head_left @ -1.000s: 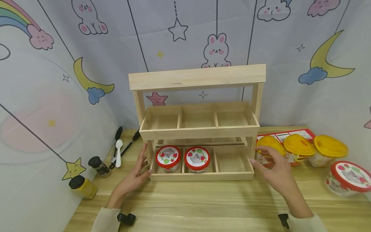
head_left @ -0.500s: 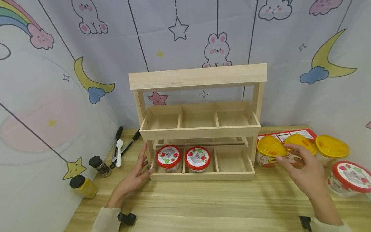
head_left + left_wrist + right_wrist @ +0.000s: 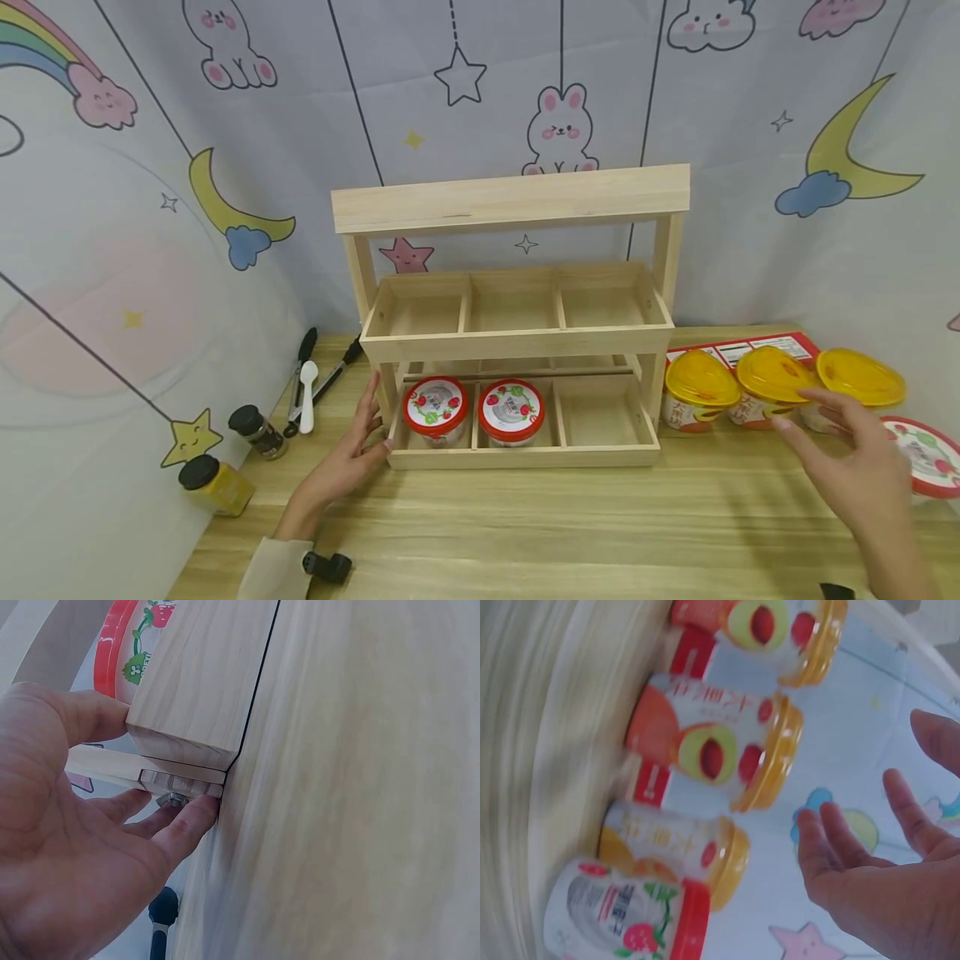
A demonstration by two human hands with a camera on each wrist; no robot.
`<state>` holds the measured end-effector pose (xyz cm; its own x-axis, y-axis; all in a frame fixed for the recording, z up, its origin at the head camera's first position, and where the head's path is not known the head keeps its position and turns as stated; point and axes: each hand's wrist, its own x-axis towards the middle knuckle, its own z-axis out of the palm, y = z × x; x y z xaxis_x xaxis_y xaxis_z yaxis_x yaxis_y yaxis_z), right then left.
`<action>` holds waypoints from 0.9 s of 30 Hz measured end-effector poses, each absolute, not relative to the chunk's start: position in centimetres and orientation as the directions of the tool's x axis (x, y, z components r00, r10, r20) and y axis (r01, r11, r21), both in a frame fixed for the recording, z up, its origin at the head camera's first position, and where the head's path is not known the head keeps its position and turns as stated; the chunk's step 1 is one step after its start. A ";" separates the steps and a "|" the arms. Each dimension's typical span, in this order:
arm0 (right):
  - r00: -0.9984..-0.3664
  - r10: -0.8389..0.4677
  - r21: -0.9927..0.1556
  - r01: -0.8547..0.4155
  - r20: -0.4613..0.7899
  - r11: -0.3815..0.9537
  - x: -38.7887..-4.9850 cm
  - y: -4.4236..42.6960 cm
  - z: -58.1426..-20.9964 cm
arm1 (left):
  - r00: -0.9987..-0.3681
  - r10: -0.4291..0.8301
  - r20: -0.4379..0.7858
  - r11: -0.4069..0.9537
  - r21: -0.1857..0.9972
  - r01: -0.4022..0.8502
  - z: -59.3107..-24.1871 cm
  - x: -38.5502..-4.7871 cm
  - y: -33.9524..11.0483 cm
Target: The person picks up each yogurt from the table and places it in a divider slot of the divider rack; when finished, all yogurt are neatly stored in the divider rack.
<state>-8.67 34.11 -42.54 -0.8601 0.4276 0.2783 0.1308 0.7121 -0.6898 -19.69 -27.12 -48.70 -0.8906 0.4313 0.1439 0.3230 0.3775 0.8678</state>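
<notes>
Head view: left hand (image 3: 347, 454) pinches rack (image 3: 517, 342), right hand (image 3: 858, 467) spread near cups (image 3: 768, 377).

1. We see the rack (image 3: 517, 345) as pale bare wood, matt, finely grained, with a shiny metal bolt (image 3: 174, 799).
2. The table (image 3: 525, 533) looks to us like smooth wood grain with a soft sheen.
3. We find the yellow lids (image 3: 701, 381) glossy, translucent plastic.
4. The backdrop (image 3: 480, 150) reads to us as matt, faintly creased cloth.
5. We take the spoon (image 3: 307, 400) for smooth white plastic.
</notes>
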 end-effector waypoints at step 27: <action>-0.649 0.728 -0.832 0.265 0.220 0.488 -6.5 40.1 -44.8 | -0.897 0.418 0.141 0.401 0.858 0.321 -48.8 -19.5 -27.1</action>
